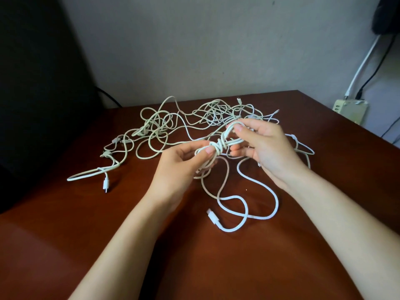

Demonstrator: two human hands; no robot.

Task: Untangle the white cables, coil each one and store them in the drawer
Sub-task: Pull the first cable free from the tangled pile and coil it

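Head view: left hand (pixel 184 156) and right hand (pixel 259 146) pinch knot (pixel 218 146) above table (pixel 216 267); tangle (pixel 194 120) behind knot unsorted, nothing coiled, drawer unseen.

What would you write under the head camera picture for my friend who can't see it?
A person's left hand and right hand hold a knotted bundle of thin white cable just above a reddish-brown wooden table. A bigger tangle of thin white cables sprawls on the table behind them, before a pale grey wall.
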